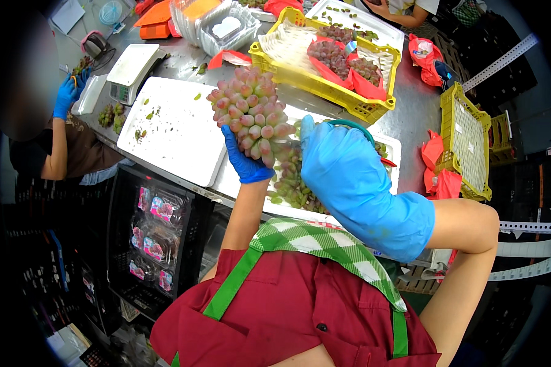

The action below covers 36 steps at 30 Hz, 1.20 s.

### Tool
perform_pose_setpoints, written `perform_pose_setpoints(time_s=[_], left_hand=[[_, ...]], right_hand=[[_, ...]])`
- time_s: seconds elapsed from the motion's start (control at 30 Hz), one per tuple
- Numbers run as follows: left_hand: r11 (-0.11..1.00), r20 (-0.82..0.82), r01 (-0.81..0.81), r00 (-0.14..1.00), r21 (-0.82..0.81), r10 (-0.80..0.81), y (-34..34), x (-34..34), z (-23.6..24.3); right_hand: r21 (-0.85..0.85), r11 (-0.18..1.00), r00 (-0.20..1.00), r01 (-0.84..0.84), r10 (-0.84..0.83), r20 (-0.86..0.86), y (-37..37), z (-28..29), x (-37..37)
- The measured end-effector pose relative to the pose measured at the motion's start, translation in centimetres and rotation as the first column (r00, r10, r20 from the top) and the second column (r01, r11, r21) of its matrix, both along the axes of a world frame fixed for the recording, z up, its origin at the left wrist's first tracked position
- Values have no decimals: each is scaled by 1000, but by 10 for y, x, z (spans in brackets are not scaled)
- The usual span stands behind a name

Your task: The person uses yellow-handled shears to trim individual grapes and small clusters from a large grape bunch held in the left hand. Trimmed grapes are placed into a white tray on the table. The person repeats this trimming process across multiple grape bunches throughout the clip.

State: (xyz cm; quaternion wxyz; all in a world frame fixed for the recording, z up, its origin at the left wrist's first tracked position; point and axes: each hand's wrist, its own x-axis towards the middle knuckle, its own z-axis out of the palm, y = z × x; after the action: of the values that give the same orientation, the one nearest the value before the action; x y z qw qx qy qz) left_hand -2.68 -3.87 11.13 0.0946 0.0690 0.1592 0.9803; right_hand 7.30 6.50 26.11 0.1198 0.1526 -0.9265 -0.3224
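Head view, grape bunch [251,110], long axis slanting down rightward, left hand [245,160] grasping it, right hand [317,142], grip unclear.

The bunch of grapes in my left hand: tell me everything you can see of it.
The bunch of grapes is large and tightly packed, its plump, smooth-looking berries shading from pinkish red to pale green. The dark-blue-gloved left hand supports it from the near side, and it partly covers the large white tray in view. The light-blue-gloved right hand is near its right side; whether they touch is unclear. Its main stem can't be made out.
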Motion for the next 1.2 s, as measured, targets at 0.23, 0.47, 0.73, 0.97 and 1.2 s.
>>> perform_pose_setpoints(time_s=[0.23,0.47,0.73,0.97,1.2], left_hand=[[1000,29,3,1000,21,-3,1,-3,-13],[998,63,15,998,-60,-11,0,-5,-12],[993,36,-12,999,-114,16,-17,-16,-16],[990,15,-47,999,-132,49,-94,-82,-99],[935,81,77,995,-346,-52,-211,-155,-163]], right_hand=[[-116,993,998,0,8,66,2,-2,-4],[-135,991,986,8,15,168,8,-1,-10],[-338,922,934,191,-65,352,16,22,-6],[-532,708,850,464,-187,492,71,-43,23],[-596,369,699,713,-314,642,93,-101,42]])
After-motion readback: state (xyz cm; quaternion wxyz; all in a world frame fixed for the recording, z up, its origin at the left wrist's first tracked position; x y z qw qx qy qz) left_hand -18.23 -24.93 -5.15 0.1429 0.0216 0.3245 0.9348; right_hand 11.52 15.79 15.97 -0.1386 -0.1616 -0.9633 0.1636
